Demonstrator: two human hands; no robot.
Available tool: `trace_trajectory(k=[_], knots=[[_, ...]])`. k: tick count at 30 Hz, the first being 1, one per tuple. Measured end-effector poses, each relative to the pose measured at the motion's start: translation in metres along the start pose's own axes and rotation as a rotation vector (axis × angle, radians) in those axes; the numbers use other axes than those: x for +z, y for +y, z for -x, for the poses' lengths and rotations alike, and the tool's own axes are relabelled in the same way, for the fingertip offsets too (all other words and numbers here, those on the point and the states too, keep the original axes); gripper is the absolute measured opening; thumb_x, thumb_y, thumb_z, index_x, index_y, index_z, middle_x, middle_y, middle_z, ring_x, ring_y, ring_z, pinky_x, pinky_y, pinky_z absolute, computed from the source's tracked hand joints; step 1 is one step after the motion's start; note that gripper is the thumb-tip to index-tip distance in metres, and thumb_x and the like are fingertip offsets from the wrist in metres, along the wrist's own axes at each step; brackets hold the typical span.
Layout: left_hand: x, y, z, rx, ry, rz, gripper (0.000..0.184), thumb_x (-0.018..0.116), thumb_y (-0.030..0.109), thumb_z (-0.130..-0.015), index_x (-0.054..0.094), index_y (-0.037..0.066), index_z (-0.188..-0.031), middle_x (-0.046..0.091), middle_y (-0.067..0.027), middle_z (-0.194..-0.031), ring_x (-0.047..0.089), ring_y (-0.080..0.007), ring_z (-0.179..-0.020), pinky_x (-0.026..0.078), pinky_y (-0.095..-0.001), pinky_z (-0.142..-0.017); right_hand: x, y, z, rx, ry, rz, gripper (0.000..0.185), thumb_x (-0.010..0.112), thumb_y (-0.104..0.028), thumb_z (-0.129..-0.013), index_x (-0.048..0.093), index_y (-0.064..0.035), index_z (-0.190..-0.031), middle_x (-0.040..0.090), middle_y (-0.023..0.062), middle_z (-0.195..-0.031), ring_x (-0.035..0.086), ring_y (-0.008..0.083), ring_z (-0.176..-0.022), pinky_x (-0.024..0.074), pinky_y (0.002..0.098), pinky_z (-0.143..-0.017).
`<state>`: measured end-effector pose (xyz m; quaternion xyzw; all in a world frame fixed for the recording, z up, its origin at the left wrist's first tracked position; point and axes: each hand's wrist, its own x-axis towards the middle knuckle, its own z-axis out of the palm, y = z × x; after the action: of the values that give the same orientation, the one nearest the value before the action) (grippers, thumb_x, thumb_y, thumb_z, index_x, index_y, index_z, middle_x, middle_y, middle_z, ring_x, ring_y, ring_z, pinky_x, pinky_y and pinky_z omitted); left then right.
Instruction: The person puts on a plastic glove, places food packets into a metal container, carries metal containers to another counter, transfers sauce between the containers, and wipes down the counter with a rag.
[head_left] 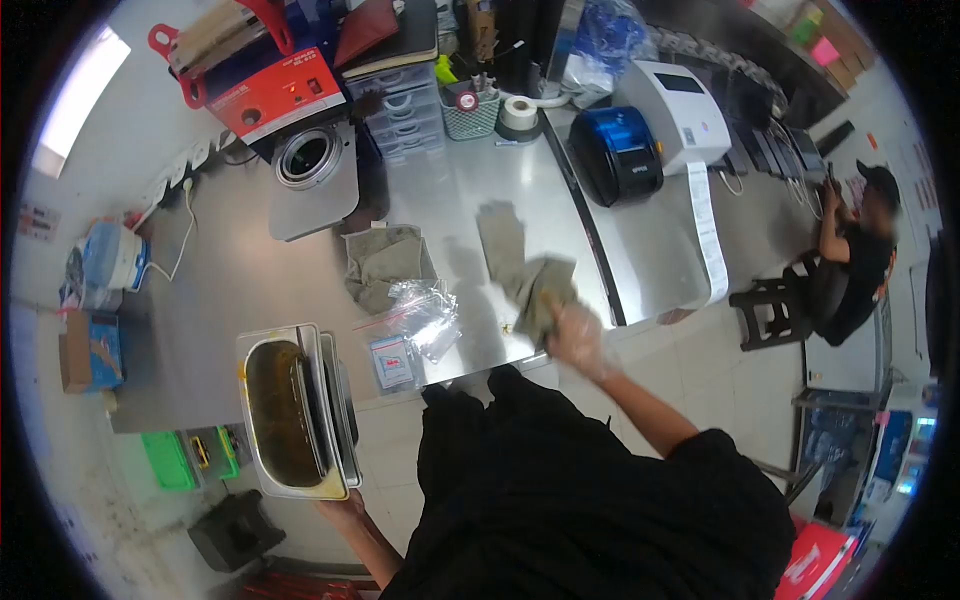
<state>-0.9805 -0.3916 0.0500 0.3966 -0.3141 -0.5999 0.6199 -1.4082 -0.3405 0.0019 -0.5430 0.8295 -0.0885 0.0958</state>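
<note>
My left hand is closed on the lower edge of a stack of steel food pans, held tilted beside the worktop's front edge. The uppermost pan has a yellowish-brown residue inside. In my right hand, which seems to wear a clear plastic glove, is a grey-green cloth. Its far end hangs over or lies on the steel worktop; I cannot tell which. A second, folded grey-green cloth lies left of it. Clear plastic bags and a bag with a blue-edged label are near the front edge.
A red sealing machine stands at the back left, beside clear drawers. A basket and tape roll are behind. Black-blue and white printers stand right. A person sits far right.
</note>
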Motion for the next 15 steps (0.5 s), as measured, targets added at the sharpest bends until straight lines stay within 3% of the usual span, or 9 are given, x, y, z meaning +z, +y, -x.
trace_trajectory(k=[1,3,4,6,10,13,14,15], knots=[[0.008,-0.004,0.008,0.009,0.02,-0.004,0.048,0.049,0.023,-0.084,0.037,-0.002,-0.123,0.048,-0.0152,-0.118,0.052,-0.0277,-0.102,0.046,-0.0398,-0.087,-0.011,-0.009,0.013,-0.158,-0.076,0.006,0.059,0.061,-0.021,-0.066,0.043,-0.0104,-0.121,0.054,0.0155,-0.085,0.055,0.0285,-0.083,0.0429,0.0392,-0.074],[0.02,-0.009,0.023,0.104,-0.062,0.014,0.048,0.049,0.025,-0.084,0.039,-0.001,-0.123,0.048,-0.0151,-0.117,0.052,-0.0274,-0.102,0.045,-0.0406,-0.087,-0.022,-0.033,0.01,-0.238,-0.304,-0.05,0.058,0.065,-0.028,-0.065,0.045,-0.0145,-0.119,0.053,0.0138,-0.095,0.054,0.0281,-0.086,0.0431,0.0408,-0.072],[0.032,-0.01,0.031,0.107,-0.045,-0.003,0.048,0.049,0.025,-0.084,0.039,-0.001,-0.123,0.048,-0.0151,-0.117,0.052,-0.0274,-0.102,0.045,-0.0406,-0.087,-0.007,-0.041,0.0,-0.225,-0.29,0.03,0.056,0.065,-0.036,-0.066,0.048,-0.0195,-0.116,0.049,0.0112,-0.104,0.049,0.0267,-0.097,0.041,0.0431,-0.076],[0.057,-0.013,0.041,0.128,0.278,-0.069,0.041,0.045,0.028,-0.087,0.043,0.001,-0.117,0.054,-0.013,-0.108,0.056,-0.025,-0.095,0.051,-0.0352,-0.076,-0.005,-0.05,-0.036,-0.218,-0.245,-0.026,0.056,0.065,-0.042,-0.065,0.049,-0.022,-0.115,0.043,0.0118,-0.115,0.038,0.0292,-0.112,0.0369,0.0482,-0.082],[0.05,-0.015,0.065,0.063,0.224,0.042,0.038,0.047,0.024,-0.086,0.045,-0.001,-0.115,0.055,-0.0124,-0.107,0.057,-0.0238,-0.094,0.05,-0.0337,-0.075,0.027,-0.054,-0.134,0.023,0.147,0.045,0.06,0.066,-0.046,-0.062,0.05,-0.0217,-0.114,0.033,0.0149,-0.13,0.023,0.0347,-0.124,0.0319,0.0564,-0.086],[0.071,-0.014,0.073,0.133,0.36,0.041,0.037,0.047,0.024,-0.086,0.045,-0.001,-0.114,0.056,-0.0123,-0.105,0.058,-0.023,-0.091,0.051,-0.0328,-0.071,0.028,-0.047,-0.179,0.015,0.236,0.052,0.06,0.067,-0.04,-0.062,0.049,-0.0219,-0.116,0.031,0.0145,-0.132,0.028,0.0347,-0.121,0.0342,0.0529,-0.085],[0.048,-0.015,0.075,0.061,0.307,-0.134,0.052,0.05,0.034,-0.083,0.039,0.001,-0.123,0.049,-0.0134,-0.118,0.053,-0.0272,-0.102,0.046,-0.0401,-0.086,0.029,-0.044,-0.184,-0.028,0.215,-0.027,0.061,0.068,-0.035,-0.061,0.048,-0.0218,-0.118,0.031,0.0144,-0.133,0.03,0.0349,-0.119,0.0358,0.0497,-0.085],[0.028,-0.018,0.084,0.063,0.315,-0.136,0.052,0.05,0.034,-0.083,0.039,0.001,-0.123,0.049,-0.0134,-0.118,0.053,-0.0272,-0.102,0.046,-0.0401,-0.086,0.03,-0.04,-0.185,-0.071,0.199,-0.105,0.064,0.069,-0.03,-0.061,0.046,-0.0217,-0.12,0.03,0.0143,-0.133,0.033,0.0352,-0.117,0.0373,0.0465,-0.084]])
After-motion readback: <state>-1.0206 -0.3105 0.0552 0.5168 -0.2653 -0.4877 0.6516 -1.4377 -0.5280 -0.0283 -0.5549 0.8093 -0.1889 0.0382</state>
